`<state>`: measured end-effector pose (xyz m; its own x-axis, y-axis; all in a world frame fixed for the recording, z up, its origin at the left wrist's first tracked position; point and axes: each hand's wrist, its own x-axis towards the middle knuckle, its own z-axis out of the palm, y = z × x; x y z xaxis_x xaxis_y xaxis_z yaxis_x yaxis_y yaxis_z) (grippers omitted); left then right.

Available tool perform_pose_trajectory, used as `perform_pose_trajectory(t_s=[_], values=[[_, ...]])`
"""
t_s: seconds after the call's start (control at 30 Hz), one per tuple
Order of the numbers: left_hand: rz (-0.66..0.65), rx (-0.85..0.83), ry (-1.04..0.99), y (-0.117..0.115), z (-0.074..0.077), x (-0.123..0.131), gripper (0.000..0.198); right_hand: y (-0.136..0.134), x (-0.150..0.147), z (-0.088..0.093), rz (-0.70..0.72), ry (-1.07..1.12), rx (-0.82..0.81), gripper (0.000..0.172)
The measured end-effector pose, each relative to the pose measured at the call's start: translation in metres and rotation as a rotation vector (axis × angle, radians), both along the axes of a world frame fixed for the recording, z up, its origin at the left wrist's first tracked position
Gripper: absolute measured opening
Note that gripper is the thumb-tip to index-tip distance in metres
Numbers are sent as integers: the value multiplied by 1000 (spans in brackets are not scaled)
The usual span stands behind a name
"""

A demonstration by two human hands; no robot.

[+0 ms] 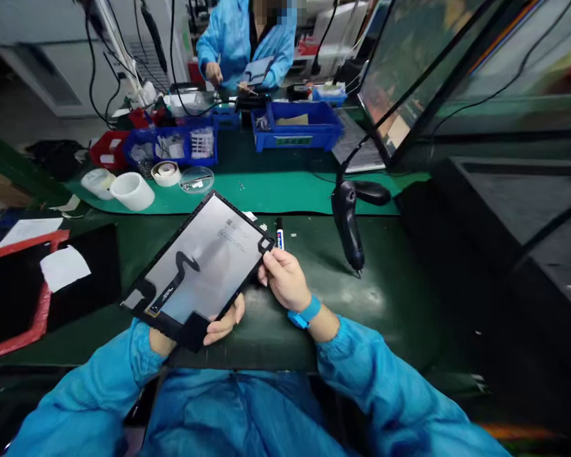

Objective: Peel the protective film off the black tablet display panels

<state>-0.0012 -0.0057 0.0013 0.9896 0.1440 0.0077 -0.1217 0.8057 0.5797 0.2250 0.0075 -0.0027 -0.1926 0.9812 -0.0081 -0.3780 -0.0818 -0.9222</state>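
A tablet display panel (pixel 209 254), silver-backed with a black frame and a dark ribbon cable, is tilted above the dark green bench. My left hand (pixel 226 322) supports it from below, fingers curled round its near edge and palm hidden beneath. At the panel's right corner, my right hand (pixel 285 276) pinches the edge with thumb and fingers; a blue wristband circles that wrist. Just behind this corner lies a black-and-white marker (pixel 279 233). To the right, a black electric screwdriver (pixel 348 225) hangs tip down over the bench.
Blue parts bins (pixel 297 127), white tape rolls (pixel 132 192) and a clear round dish (pixel 196 180) stand along the back. Black sheets with red edging (pixel 14 292) lie at left. A dark box-like block (pixel 499 254) occupies the right. Across the bench, a co-worker in blue (pixel 247 44) handles a similar panel.
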Motion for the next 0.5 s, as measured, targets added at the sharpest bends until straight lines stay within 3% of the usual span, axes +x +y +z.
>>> perform_pose_trajectory(t_s=[0.17, 0.5], values=[[8, 11, 18, -3, 2, -1, 41, 0, 0, 1, 6, 8, 12, 48], [-103, -29, 11, 8, 0, 2, 44, 0, 0, 4, 7, 34, 21, 49]])
